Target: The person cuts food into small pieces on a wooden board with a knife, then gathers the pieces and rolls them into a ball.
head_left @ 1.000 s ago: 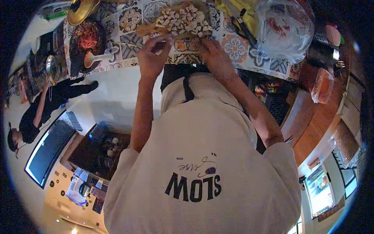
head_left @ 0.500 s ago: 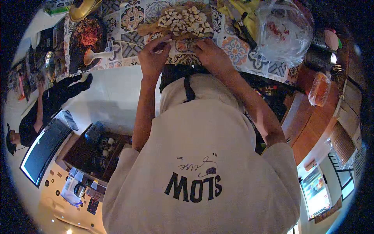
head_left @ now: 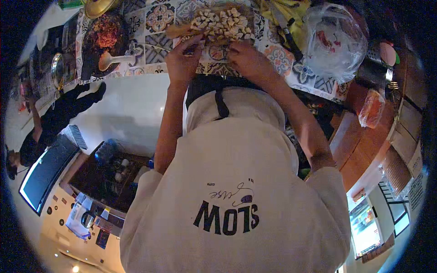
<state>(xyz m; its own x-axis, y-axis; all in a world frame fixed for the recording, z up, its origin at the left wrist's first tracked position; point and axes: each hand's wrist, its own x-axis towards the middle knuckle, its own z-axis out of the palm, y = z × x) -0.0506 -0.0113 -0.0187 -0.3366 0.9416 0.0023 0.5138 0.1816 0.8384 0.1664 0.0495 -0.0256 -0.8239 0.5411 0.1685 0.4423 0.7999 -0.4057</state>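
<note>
Pale diced chunks (head_left: 223, 25) are heaped on a wooden cutting board (head_left: 180, 31), whose handle points left. My left hand (head_left: 182, 61) is at the board's near edge below that handle, thumb and fingers curled toward each other. Whatever lies between its fingertips is too small to make out. At the near edge's right part is my right hand (head_left: 250, 61), with fingers bent inward and tips close to the board. What those fingers hold, if anything, is hidden. A knife with a black handle (head_left: 291, 43) lies to the right, beside a yellow cloth-like item (head_left: 296, 11).
A dark pan of reddish food (head_left: 107, 36) stands left, with a pale spoon (head_left: 116, 60) at its near side and a golden lid (head_left: 98, 7) behind. A clear plastic bag (head_left: 337, 50) sits right on the patterned tablecloth (head_left: 159, 18). Another person (head_left: 59, 109) stands far left.
The view has shifted slightly. Both hands stay at the board's near edge, the left fingers a little farther forward. The person at far left appears nearer the view's edge.
</note>
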